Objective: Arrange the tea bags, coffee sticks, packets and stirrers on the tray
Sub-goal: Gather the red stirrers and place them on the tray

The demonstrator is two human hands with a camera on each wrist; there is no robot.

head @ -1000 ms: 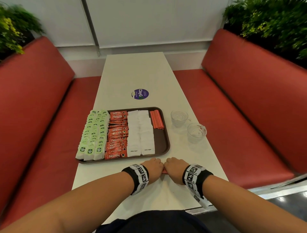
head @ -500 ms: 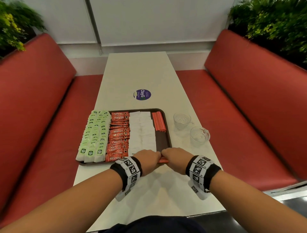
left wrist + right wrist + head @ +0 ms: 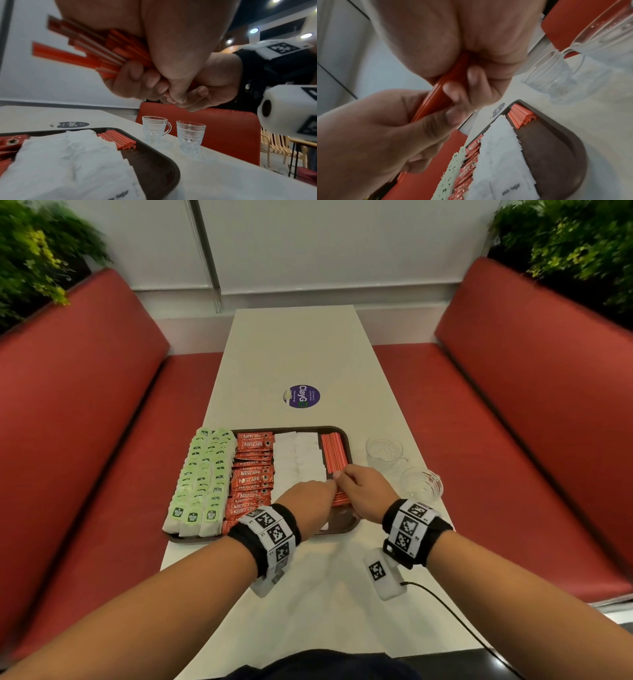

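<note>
So, we've got both hands on one bundle of red stirrers (image 3: 342, 498) at this point: our left hand (image 3: 310, 499) has its grip clamped round it, and our right hand (image 3: 368, 491) has its grip clamped round it too, right alongside, with the knuckles nearly touching. Both wrist views show the bundle lifted clear of the tray (image 3: 343, 526), over the bare brown patch at its near right corner. In the left wrist view the sticks fan out unevenly past the fingers (the ends don't line up at all). Just beyond the hands, a tidy stack of stirrers (image 3: 334, 451) lies along the tray's right edge at the far end. Left of that we see two columns of white sugar packets (image 3: 298, 460), then the red coffee sticks (image 3: 254, 470), then the green tea bags (image 3: 202, 474), which cover the tray's left rim. Two glass cups (image 3: 385, 453) stand on the tabletop (image 3: 308, 354) just beside the tray on its right, and a round purple sticker (image 3: 301, 396) sits past the far rim.
</note>
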